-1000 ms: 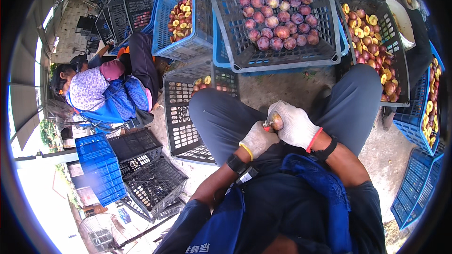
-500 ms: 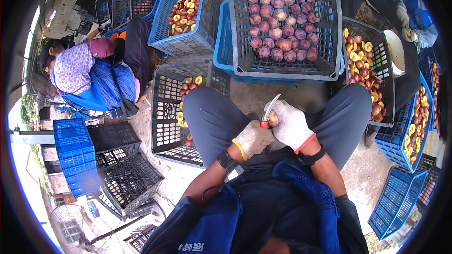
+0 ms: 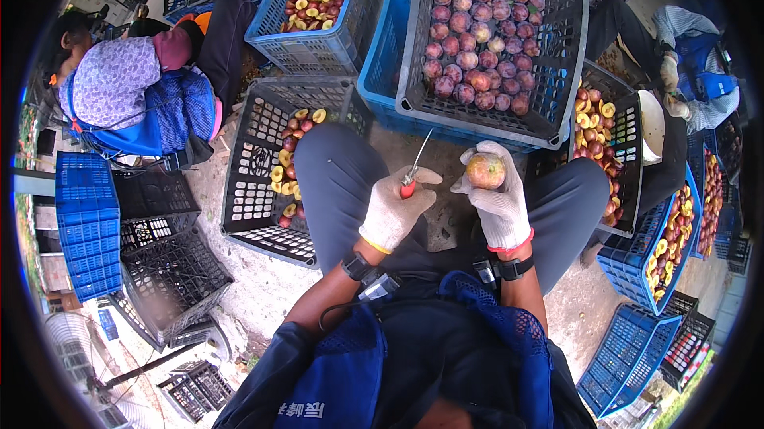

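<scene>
My left hand (image 3: 391,210), in a white knit glove with a yellow cuff, grips a small curved knife (image 3: 413,173) by its red handle, the blade pointing up and away from me. In my right hand (image 3: 503,206), gloved in white with a red cuff, sits a reddish-yellow plum (image 3: 485,171), held in the fingers with its skin facing me. The hands are apart, above my lap, and the blade does not touch the fruit. Straight ahead a black crate (image 3: 509,122) holds many whole purple plums (image 3: 477,39). It rests on a blue crate (image 3: 382,71).
Cut plums (image 3: 288,170) lie in a black crate (image 3: 263,218) by my left knee. More fill a blue crate (image 3: 310,51) ahead left and a black crate (image 3: 629,166) at my right. Co-workers sit left (image 3: 115,83) and right (image 3: 692,55). Stacked blue crates (image 3: 87,222) stand at left.
My hands have moved apart: the left, with the knife, shifted left, and the right lifted the plum and turned it toward me. The view has shifted slightly.
</scene>
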